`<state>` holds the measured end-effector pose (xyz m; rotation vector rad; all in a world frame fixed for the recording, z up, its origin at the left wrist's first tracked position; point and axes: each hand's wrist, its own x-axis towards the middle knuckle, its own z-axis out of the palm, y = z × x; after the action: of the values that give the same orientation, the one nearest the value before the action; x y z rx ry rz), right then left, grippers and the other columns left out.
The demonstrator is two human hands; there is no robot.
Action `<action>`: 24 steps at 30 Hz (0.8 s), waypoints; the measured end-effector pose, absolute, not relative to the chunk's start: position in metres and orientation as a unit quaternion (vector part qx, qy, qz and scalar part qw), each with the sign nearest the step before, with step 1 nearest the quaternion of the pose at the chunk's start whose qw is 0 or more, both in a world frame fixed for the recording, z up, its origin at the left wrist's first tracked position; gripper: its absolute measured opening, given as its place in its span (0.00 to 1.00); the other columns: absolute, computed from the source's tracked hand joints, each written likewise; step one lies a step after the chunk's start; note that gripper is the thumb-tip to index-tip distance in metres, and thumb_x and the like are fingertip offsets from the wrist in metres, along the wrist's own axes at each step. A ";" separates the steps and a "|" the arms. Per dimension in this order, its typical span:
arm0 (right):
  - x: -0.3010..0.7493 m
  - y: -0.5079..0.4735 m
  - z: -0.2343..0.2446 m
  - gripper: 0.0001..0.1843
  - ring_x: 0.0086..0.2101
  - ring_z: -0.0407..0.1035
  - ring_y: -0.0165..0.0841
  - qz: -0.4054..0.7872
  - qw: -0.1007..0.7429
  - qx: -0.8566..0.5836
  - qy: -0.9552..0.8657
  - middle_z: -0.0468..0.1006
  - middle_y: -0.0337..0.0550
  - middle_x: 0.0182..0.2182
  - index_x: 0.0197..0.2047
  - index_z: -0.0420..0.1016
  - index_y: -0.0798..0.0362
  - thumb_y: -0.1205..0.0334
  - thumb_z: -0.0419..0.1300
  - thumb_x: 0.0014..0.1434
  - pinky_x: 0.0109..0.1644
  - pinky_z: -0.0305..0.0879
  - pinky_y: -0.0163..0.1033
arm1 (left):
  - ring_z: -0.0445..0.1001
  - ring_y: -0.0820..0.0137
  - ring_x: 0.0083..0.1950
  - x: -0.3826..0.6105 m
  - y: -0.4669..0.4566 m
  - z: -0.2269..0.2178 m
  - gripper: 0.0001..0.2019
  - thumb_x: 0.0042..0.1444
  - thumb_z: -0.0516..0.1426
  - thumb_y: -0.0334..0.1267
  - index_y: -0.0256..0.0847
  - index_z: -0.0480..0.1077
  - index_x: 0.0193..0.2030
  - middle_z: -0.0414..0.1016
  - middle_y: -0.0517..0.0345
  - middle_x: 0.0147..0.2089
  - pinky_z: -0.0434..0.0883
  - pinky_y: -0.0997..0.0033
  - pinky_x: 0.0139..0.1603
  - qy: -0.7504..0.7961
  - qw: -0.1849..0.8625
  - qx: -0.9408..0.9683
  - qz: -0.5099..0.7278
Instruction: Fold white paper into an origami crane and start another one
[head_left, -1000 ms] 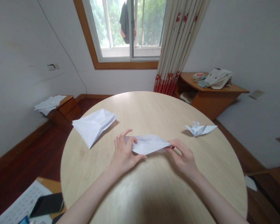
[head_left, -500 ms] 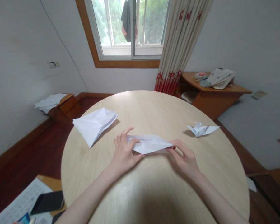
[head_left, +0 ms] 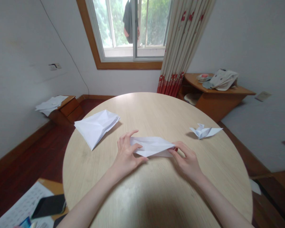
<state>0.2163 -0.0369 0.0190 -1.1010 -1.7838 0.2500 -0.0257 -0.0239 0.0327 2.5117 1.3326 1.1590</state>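
Between my hands on the table lies a folded sheet of white paper (head_left: 154, 145), creased, with a flap along its near side. My left hand (head_left: 128, 150) holds down its left end: one finger presses on top, the thumb lies at the near edge, and another finger sticks up. At the right corner, my right hand (head_left: 185, 156) pinches the paper between thumb and fingers. A stack of folded white papers (head_left: 97, 125) rests to the left, apart from my left hand. A folded paper bird (head_left: 203, 131) stands to the right, beyond my right hand.
The round wooden table (head_left: 142, 107) fills the middle. At lower left are a dark phone (head_left: 48, 205) and a printed sheet (head_left: 21, 202). A corner shelf (head_left: 218, 91) with a cloth bag stands behind right, and a small cabinet (head_left: 70, 109) with papers behind left.
The flap at the paper's near right side has opened a little, so more of the layer beneath shows. Both hands have hardly moved and keep their hold.
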 end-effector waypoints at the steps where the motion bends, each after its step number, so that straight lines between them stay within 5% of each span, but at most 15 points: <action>1: 0.216 -0.037 0.019 0.04 0.28 0.68 0.33 0.103 0.493 -0.451 -0.737 0.74 0.39 0.27 0.34 0.72 0.50 0.66 0.56 0.61 0.32 0.65 0.37 | 0.57 0.51 0.59 -0.026 -0.024 0.033 0.16 0.42 0.70 0.47 0.42 0.74 0.33 0.58 0.48 0.64 0.60 0.45 0.57 0.431 0.033 0.820 0.376; 16: 0.216 -0.036 0.017 0.04 0.28 0.67 0.32 0.098 0.493 -0.448 -0.740 0.73 0.38 0.27 0.35 0.70 0.50 0.68 0.56 0.61 0.32 0.64 0.36 | 0.58 0.55 0.58 -0.027 -0.026 0.037 0.07 0.44 0.69 0.33 0.45 0.76 0.28 0.63 0.54 0.61 0.59 0.48 0.59 0.429 0.072 0.813 0.386; 24: 0.216 -0.036 0.019 0.05 0.27 0.67 0.33 0.099 0.488 -0.458 -0.736 0.72 0.38 0.26 0.33 0.70 0.50 0.65 0.56 0.61 0.32 0.64 0.37 | 0.58 0.55 0.58 -0.025 -0.029 0.041 0.07 0.52 0.65 0.43 0.46 0.77 0.25 0.66 0.56 0.60 0.58 0.45 0.59 0.431 0.087 0.815 0.377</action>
<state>0.2159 -0.0360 0.0193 -1.1132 -1.7896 0.2403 -0.0252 -0.0287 0.0407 2.4274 1.2848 1.1227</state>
